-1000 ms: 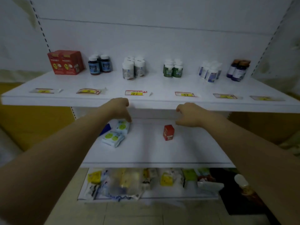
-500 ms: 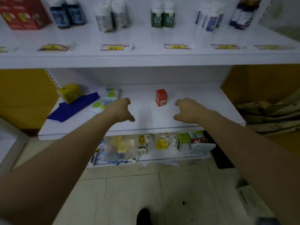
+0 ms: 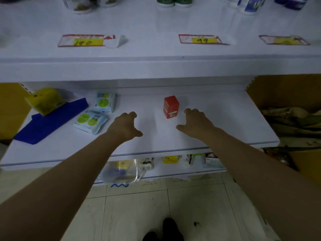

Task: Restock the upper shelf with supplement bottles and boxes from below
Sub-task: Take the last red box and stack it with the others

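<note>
A small red box (image 3: 171, 106) stands upright on the white middle shelf (image 3: 225, 119). My right hand (image 3: 196, 123) hovers just right of it and slightly nearer me, fingers apart, holding nothing. My left hand (image 3: 126, 126) hangs over the shelf to the box's left, also empty with loosely curled fingers. The upper shelf (image 3: 156, 66) runs across the top; only the bottoms of its bottles (image 3: 173, 0) show, with price tags (image 3: 201, 40) lying in front of them.
Two light-blue packets (image 3: 91, 121) with green circles, a yellow pack (image 3: 45, 100) and a blue sheet (image 3: 48, 121) lie at the middle shelf's left. Assorted packets (image 3: 121, 171) fill the bottom shelf. Cardboard boxes (image 3: 286, 94) stand at right. My shoe (image 3: 171, 226) is on the tiled floor.
The view has tilted down and moved closer, so the upper shelf's bottles have slid out of the top. Both hands have dropped to the middle shelf, the right one nearing the red box.
</note>
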`<state>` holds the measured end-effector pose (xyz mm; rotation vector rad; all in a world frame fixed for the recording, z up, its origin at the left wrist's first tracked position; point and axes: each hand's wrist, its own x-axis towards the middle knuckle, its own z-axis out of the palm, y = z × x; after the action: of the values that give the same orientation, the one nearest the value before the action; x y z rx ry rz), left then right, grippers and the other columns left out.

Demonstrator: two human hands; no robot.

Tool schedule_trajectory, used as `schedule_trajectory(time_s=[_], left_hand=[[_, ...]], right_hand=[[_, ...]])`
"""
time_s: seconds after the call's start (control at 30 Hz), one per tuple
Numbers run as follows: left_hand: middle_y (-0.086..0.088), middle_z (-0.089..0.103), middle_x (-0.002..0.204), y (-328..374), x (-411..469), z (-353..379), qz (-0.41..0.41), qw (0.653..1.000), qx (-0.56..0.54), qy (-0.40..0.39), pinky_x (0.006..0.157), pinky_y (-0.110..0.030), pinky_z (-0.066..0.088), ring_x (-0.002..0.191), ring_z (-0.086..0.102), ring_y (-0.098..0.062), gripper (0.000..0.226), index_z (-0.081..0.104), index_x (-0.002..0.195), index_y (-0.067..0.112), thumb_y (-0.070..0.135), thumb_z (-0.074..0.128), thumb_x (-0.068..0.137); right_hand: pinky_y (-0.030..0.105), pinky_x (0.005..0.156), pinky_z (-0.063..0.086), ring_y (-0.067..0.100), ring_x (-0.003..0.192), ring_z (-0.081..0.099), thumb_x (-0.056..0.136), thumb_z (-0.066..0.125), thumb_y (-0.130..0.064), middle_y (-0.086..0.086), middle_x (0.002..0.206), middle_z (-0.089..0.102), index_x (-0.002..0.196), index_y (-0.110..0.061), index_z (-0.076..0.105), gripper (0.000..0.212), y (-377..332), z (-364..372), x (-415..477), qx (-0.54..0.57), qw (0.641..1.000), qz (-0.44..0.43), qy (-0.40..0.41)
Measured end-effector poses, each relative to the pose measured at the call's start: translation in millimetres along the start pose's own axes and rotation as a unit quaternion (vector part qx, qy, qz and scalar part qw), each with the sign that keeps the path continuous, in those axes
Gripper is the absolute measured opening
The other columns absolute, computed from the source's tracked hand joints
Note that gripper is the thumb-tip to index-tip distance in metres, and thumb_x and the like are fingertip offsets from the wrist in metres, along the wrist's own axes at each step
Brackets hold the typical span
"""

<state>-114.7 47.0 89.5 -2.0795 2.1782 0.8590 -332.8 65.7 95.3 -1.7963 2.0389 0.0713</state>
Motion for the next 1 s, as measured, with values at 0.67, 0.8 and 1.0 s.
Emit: schedule_trajectory(time_s=[0.67,0.8,1.0], left_hand=[[-0.013,0.047,0.137,-32,132,59,0.002,0.995,-0.006,0.097,0.096,-0.037,0.044,0.119,0.051,-0.030,0.076,0.037,0.141,0.014,0.028,0.075,0.078],[-0.013,0.048,0.136,-30,129,69,0.009,0.996,-0.009,0.093,0.098,-0.037,0.044,0.120,0.051,-0.030,0.073,0.038,0.141,0.014,0.028,0.074,0.079],[-0.013,0.051,0.133,-26,97,52,0.001,0.998,-0.008,0.070,0.097,-0.036,0.044,0.119,0.051,-0.030,0.069,0.040,0.139,0.014,0.024,0.073,0.080]], right_hand=[[0.045,0.098,0.047,0.036,0.121,0.047,0.090,0.060,-0.027,0.020,0.136,0.039,0.143,-0.012,0.026,0.065,-5,71,185,0.040,0.995,-0.008,0.094],[0.045,0.094,0.051,0.036,0.115,0.053,0.089,0.062,-0.022,0.020,0.131,0.043,0.142,-0.015,0.029,0.063,1,71,179,0.050,0.995,-0.032,0.086],[0.035,0.087,0.050,0.030,0.114,0.057,0.081,0.071,-0.024,0.015,0.127,0.054,0.132,-0.007,0.038,0.063,0,46,129,0.118,0.991,-0.038,0.045]])
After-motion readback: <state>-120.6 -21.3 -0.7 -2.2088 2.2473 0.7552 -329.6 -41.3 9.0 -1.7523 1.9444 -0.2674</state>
